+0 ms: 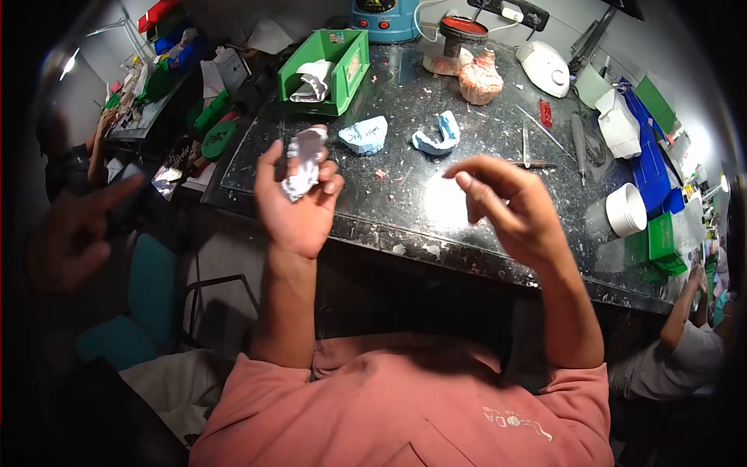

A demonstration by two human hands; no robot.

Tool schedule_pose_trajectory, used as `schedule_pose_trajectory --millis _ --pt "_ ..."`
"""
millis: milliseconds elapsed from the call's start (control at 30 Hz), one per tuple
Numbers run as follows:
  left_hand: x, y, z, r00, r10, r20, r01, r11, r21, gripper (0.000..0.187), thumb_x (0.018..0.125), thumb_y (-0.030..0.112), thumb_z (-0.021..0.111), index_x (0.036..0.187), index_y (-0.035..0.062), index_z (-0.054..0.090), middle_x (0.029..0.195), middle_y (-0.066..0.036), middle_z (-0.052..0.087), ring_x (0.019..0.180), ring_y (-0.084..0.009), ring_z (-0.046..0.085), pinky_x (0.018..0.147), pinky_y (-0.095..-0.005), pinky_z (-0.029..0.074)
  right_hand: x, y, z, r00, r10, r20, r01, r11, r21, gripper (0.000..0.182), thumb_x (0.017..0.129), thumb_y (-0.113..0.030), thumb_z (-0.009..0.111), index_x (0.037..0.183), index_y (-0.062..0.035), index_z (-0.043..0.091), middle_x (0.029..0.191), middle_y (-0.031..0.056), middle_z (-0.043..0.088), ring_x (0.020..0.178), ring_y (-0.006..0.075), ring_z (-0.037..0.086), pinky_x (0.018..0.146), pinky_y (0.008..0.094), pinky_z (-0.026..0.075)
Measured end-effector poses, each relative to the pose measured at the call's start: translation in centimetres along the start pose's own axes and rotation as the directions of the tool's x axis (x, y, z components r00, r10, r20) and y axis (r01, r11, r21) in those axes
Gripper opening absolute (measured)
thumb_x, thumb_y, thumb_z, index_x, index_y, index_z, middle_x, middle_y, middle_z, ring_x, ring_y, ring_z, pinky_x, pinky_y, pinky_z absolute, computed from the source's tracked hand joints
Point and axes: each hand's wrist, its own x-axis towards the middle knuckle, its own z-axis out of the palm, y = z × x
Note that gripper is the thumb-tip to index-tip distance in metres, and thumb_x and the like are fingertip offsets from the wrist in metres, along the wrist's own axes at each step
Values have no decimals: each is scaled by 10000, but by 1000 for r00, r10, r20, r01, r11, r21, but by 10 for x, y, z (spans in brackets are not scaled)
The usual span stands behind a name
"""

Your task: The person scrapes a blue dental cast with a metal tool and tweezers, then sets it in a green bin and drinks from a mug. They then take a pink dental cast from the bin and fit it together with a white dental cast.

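Observation:
My left hand (302, 214) is raised at the bench's near edge, fingers curled around a crumpled piece of silver foil (305, 165). Its palm faces up. My right hand (513, 204) hovers over the bright patch of the bench, fingers bent and apart, with nothing visible in them. Just beyond the foil lies a pale blue plaster block (364, 135) with handwriting on it. To its right, closer to my right hand, is a horseshoe-shaped blue and white dental cast (437, 135).
A green bin (354, 74) holds a piece of foil. Behind the casts are a pinkish plaster model (480, 80) and a red-topped pot (464, 31). A handpiece (579, 140), a red tool (545, 114) and a white tub (626, 210) lie right. Another person's hand (74, 233) points from the left.

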Motion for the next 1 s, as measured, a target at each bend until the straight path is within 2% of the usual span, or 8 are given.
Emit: schedule_pose_trajectory --millis 67,300,600,767,867,900,967,1000 --pt "-1 -7 5 993 -57 104 49 995 82 547 951 375 512 1255 -79 486 823 -78 503 719 -169 478 620 -295 392 8 -10 -6 986 161 45 -161 987 -6 257 994 -217 581 1136 -11 639 736 11 593 672 63 540 593 239 461" --pt "-11 -33 14 990 125 68 -142 863 485 586 973 483 387 1099 -46 606 816 -75 622 641 -125 528 600 -263 421 8 18 60 1000 17 -14 -12 949 317 291 968 -223 631 1180 -24 617 854 28 646 706 68 599 626 237 511" --pt "-11 -29 10 998 67 6 -66 958 279 529 955 462 459 1023 -34 631 836 -110 625 656 -182 522 591 -296 414 4 18 53 996 -5 -89 34 946 323 228 957 -177 643 1123 -20 631 809 1 621 696 41 562 606 211 466" --pt "1 -23 6 999 34 -24 -29 981 191 506 940 476 511 984 -10 643 815 -115 623 654 -210 527 572 -321 404 -1 10 24 987 28 157 -52 987 149 161 956 -90 582 1074 -25 669 746 -27 573 630 28 447 568 216 382" --pt "10 -25 3 997 48 -67 -38 988 149 520 937 506 514 968 4 646 802 -114 621 647 -221 534 575 -327 404 16 -11 10 907 106 407 -117 993 1 216 910 -59 580 1101 -51 680 786 13 603 645 52 481 601 236 417" --pt "13 -25 0 996 56 -72 -44 988 147 551 934 555 507 955 23 648 793 -114 619 643 -232 539 581 -331 406 26 -14 12 837 -57 543 74 997 -10 232 902 -80 596 1117 -65 683 791 28 612 647 72 503 615 251 436" --pt "16 -25 -1 997 65 -43 -59 988 142 558 931 571 508 950 30 647 783 -115 615 643 -237 541 583 -336 408 50 -24 20 583 -239 777 263 960 97 291 913 -158 594 1187 -110 679 802 68 644 656 121 559 644 288 482" --pt "17 -26 -3 998 63 -16 -60 989 136 566 928 586 508 944 38 646 773 -115 611 643 -242 542 585 -341 409 63 -57 26 350 70 934 27 996 -84 310 955 -164 572 1250 -120 656 943 74 677 778 102 596 718 276 495"
